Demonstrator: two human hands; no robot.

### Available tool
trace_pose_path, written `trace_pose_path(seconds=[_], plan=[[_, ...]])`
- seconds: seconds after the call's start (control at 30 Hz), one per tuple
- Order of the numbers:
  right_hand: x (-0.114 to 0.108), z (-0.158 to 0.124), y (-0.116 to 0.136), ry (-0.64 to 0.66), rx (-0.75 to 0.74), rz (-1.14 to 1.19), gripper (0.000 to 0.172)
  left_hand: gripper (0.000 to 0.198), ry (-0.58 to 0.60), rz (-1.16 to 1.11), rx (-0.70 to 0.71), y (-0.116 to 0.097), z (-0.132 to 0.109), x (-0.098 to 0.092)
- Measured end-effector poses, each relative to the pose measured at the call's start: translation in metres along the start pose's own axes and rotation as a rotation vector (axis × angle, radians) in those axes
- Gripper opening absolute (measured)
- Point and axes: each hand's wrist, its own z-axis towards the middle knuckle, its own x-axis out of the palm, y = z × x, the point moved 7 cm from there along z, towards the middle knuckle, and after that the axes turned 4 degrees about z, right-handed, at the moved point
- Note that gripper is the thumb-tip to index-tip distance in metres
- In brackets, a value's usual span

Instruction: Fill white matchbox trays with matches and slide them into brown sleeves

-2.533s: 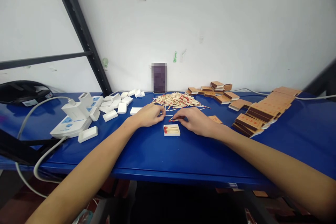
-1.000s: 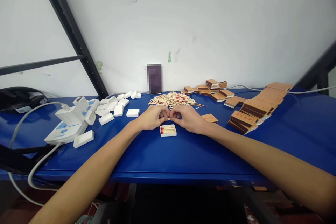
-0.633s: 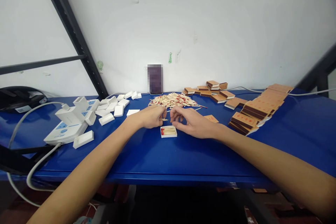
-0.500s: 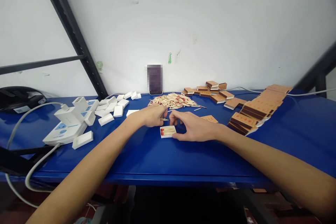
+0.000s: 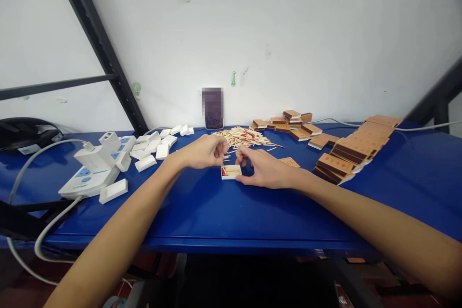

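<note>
A small white matchbox tray (image 5: 231,172) holding red-headed matches sits on the blue table in front of me. My right hand (image 5: 265,168) curves around its right end, thumb against the near right corner and fingers bent behind. Just above the tray's left side is my left hand (image 5: 209,151), its fingers pinched on a few matches (image 5: 226,158) whose ends poke out to the right. Behind both hands lies a heap of loose matches (image 5: 249,137), partly hidden by my left hand.
White empty trays (image 5: 153,146) lie to the left near a power strip (image 5: 84,180) with plugs. Brown matchbox sleeves (image 5: 364,139) are piled at right, and one sleeve (image 5: 289,162) lies behind my right forearm. A phone-like device (image 5: 213,108) leans on the wall.
My left hand has lifted slightly and shifted left, still pinching matches. The tray has moved a little away from me with my right hand.
</note>
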Motion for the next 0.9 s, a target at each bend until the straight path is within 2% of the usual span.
trace_pose_path(seconds=[0.23,0.37,0.47,0.63,0.77,0.9], plan=[[0.000,-0.001,0.005,0.000,-0.020,0.036,0.034,0.015,0.059,-0.075,-0.021,-0.014,0.001,0.013],[0.000,0.000,0.004,0.000,-0.028,0.032,0.033,0.014,-0.021,-0.098,0.078,-0.013,-0.003,0.003],[0.001,0.000,0.004,0.000,-0.067,-0.013,0.031,0.022,-0.038,0.034,0.074,-0.005,-0.008,-0.001],[0.004,0.000,0.006,0.031,-0.150,-0.058,0.033,0.028,0.056,0.226,0.046,0.005,-0.014,0.007],[0.005,-0.002,0.005,0.041,-0.170,-0.076,0.040,0.024,0.069,0.248,0.044,0.003,-0.014,0.009],[0.005,-0.002,0.005,0.042,-0.161,-0.097,0.038,0.023,0.073,0.224,0.044,0.001,-0.013,0.009]])
